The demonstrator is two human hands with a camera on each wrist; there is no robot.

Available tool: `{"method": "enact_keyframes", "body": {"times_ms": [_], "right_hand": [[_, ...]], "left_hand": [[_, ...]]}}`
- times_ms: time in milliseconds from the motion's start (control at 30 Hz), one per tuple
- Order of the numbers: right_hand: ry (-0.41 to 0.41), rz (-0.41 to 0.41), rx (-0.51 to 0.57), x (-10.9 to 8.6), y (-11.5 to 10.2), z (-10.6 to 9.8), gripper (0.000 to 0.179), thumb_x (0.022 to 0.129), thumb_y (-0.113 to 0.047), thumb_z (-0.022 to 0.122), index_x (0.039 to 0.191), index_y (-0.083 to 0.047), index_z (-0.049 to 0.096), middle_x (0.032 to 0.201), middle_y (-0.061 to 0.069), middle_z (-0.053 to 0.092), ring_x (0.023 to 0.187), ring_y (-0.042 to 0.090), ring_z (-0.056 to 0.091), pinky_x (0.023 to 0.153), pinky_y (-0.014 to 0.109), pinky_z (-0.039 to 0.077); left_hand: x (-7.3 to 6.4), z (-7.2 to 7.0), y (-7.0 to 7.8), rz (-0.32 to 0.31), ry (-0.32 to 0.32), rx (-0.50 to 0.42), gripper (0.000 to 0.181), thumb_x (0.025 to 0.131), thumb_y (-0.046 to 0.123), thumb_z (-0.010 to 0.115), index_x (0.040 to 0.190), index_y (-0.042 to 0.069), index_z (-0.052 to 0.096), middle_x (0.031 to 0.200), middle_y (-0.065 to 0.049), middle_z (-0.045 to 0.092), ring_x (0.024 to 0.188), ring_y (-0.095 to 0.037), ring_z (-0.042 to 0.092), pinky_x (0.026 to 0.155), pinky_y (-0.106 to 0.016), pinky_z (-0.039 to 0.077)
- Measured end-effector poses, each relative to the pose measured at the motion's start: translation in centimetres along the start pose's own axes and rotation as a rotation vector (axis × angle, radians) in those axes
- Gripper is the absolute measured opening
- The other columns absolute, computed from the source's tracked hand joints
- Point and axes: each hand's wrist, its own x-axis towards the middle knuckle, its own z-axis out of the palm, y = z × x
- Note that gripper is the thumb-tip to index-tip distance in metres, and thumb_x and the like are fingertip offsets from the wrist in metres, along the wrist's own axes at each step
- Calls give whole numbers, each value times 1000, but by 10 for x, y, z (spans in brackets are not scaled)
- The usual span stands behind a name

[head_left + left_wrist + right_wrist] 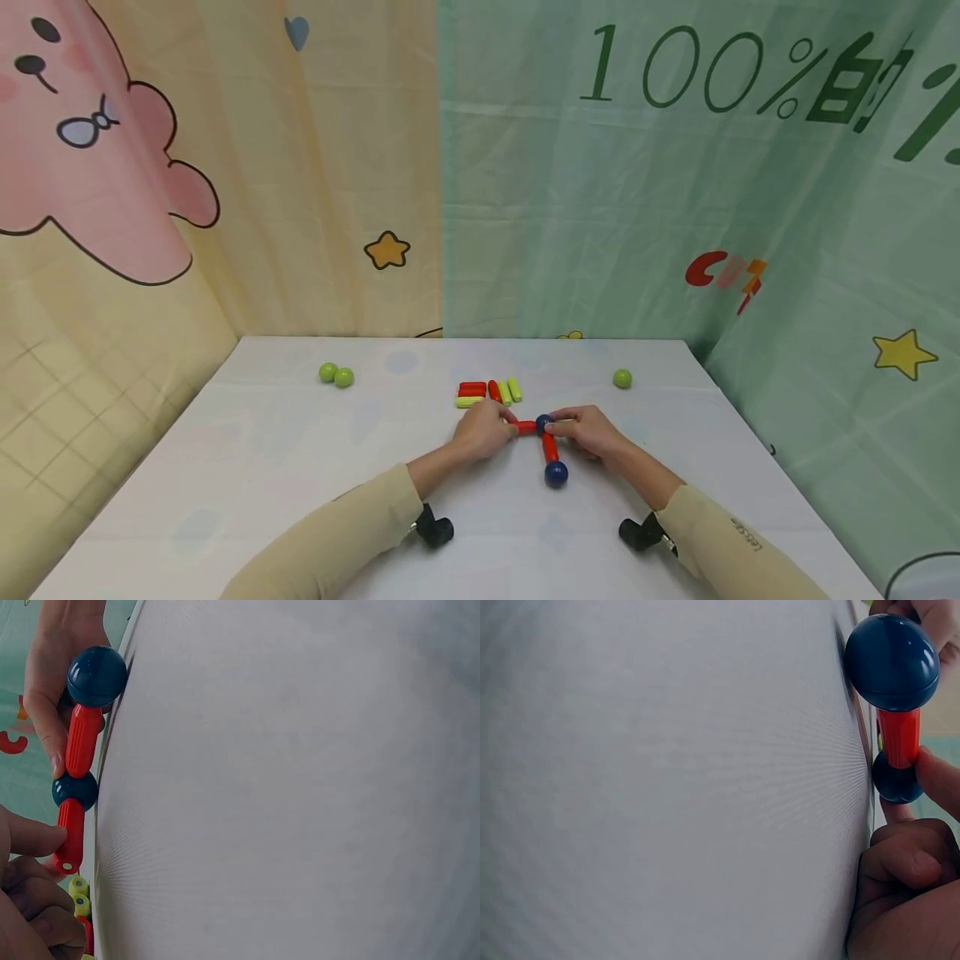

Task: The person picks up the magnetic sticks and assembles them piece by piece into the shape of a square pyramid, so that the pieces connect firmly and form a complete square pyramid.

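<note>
My left hand (483,432) pinches a red rod (527,427) between thumb and finger; in the left wrist view, the hole in its near end shows. The rod's other end meets a blue ball (543,423), which my right hand (590,430) grips between thumb and index finger. From that ball a second red rod (551,448) runs toward the front of the table, with another blue ball (556,475) on its end. In the right wrist view the larger-looking near ball (892,663) is untouched, and the remaining fingers are curled in.
Behind my left hand lie several short rods: red rods (472,387) and yellow-green rods (514,389). Two green balls (343,377) sit at the back left, and one green ball (622,378) at the back right. Curtains stand behind the white table (300,467).
</note>
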Motion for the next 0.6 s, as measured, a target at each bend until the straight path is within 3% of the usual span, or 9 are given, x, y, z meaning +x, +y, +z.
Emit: {"method": "enact_keyframes", "body": {"times_ms": [600], "right_hand": [[-20,-12,10,-1,1,-2,40,89,-31,75,123,-10,72,55,-3,35,43,14,30,43,24,26]], "left_hand": [[-1,4,-4,42,27,2,23,91,22,72,110,9,76,90,0,65,81,-16,55,65,-27,46]]}}
